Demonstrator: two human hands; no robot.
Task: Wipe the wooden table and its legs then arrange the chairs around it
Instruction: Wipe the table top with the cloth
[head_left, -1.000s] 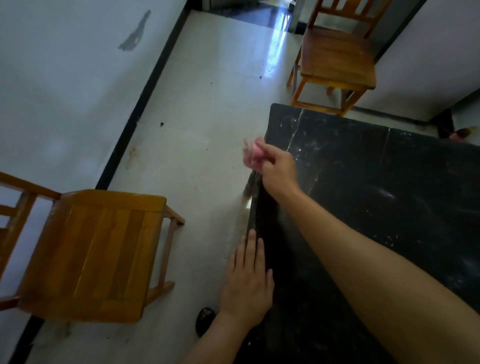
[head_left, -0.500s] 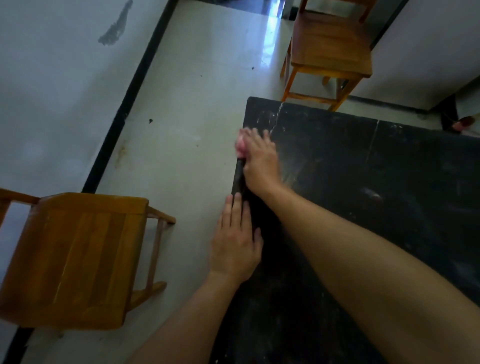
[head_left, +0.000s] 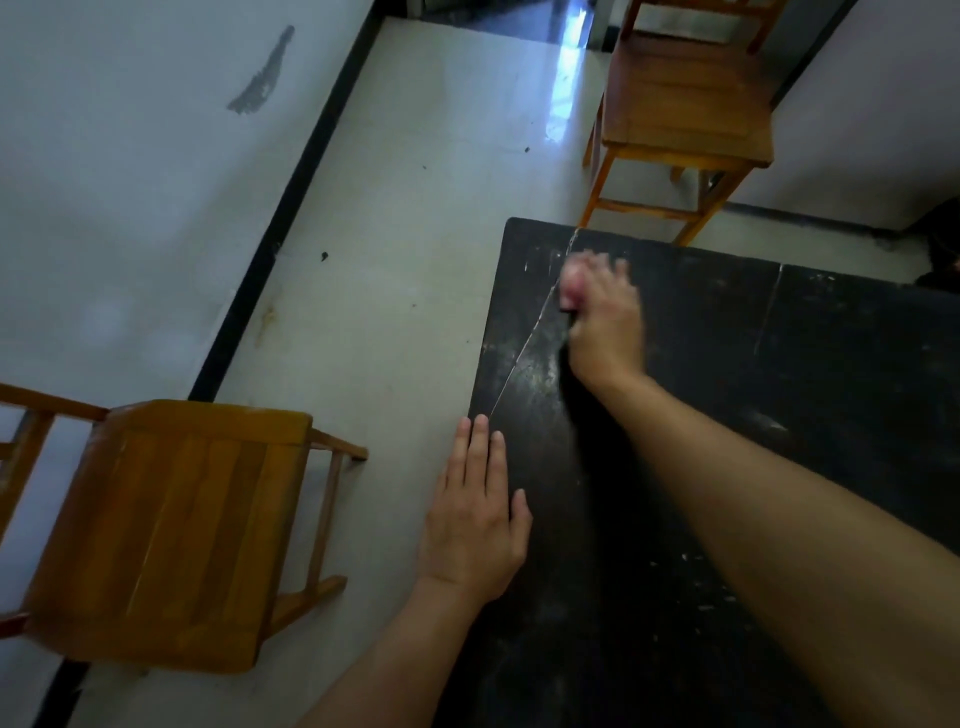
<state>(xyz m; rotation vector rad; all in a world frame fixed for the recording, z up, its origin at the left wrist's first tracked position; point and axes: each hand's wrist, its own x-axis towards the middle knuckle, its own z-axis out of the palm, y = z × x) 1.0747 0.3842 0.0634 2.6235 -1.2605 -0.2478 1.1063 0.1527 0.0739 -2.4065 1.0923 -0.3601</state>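
Table dark, scuffed, cracked, right hand blurred on pink cloth, grip unclear, left hand flat

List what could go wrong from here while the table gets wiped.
1. The cloth under the right hand sits at a pale crack in the table. It may snag there, or a splinter may catch a finger.
2. The left hand lies flat right at the table's edge. If leaned on, it might slip off.
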